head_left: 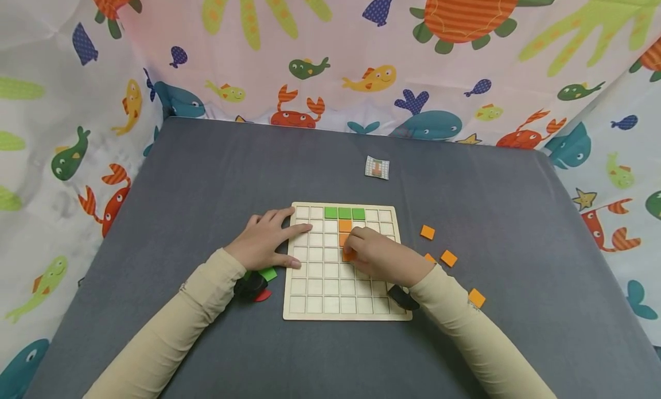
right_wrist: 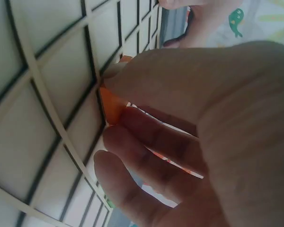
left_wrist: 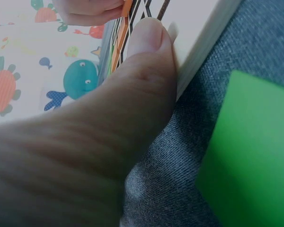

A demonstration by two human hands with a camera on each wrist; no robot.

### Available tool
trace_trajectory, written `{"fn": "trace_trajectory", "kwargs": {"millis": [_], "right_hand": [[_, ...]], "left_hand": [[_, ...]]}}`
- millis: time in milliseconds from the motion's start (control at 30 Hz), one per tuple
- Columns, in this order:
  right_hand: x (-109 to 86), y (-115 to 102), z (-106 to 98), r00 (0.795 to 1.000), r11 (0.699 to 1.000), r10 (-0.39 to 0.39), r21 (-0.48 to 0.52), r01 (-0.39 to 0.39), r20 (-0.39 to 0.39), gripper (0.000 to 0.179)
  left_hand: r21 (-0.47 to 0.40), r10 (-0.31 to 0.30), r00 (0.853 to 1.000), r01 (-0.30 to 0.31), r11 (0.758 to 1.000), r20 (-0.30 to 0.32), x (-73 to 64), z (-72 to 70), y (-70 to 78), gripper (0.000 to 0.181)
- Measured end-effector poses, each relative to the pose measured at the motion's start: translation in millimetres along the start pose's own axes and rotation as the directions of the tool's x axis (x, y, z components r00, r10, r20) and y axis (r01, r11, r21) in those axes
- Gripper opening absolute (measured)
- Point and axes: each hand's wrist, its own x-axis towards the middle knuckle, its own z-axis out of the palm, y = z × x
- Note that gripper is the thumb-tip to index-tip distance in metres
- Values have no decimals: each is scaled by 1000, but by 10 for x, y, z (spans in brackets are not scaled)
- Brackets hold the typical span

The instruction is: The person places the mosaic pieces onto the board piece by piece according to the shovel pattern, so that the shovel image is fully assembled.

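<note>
A pale wooden grid board (head_left: 310, 287) lies on the table. My left hand (head_left: 265, 238) rests on its left side, fingers spread, with the thumb pressing the edge in the left wrist view. Over the middle column, my right hand (head_left: 379, 252) pinches an orange square tile (right_wrist: 112, 106) between thumb and fingers, low at a cell in the right wrist view. Directly above that cell sit two orange tiles (head_left: 345, 225) in a line. Three green tiles (head_left: 345, 213) fill the centre of the top row. The right fingers partly hide the pinched tile.
Several loose orange tiles (head_left: 448, 258) lie right of the board, one partly behind the right wrist. Beside the left wrist are green tiles (head_left: 268, 274) and a red piece (head_left: 263, 295), partly covered. A small printed card (head_left: 377, 167) lies beyond the board on the grey table (head_left: 232, 169).
</note>
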Motion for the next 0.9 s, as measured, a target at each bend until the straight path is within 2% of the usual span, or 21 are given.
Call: {"fn": "trace_trajectory", "kwargs": {"millis": [500,667,800,900], "right_hand": [[-19,-6,36,998,998,61,15,-62,23,14],[-28,22,44,998,998,55,24,-55,13,13],[-88,91,-30,998,996,68,62,-67,-11,11],[-187,179,-155,993,992,112,69,-108,-46,10]], "left_hand": [[-12,-10,1000,10,1000,20,20,18,13,75],[-10,-16,1000,16,1000,20,21,16,19,76],[-3,-15,1000,15,1000,19,25,14,22,76],[0,-12,1000,12,1000,16,24,12,25,76]]}}
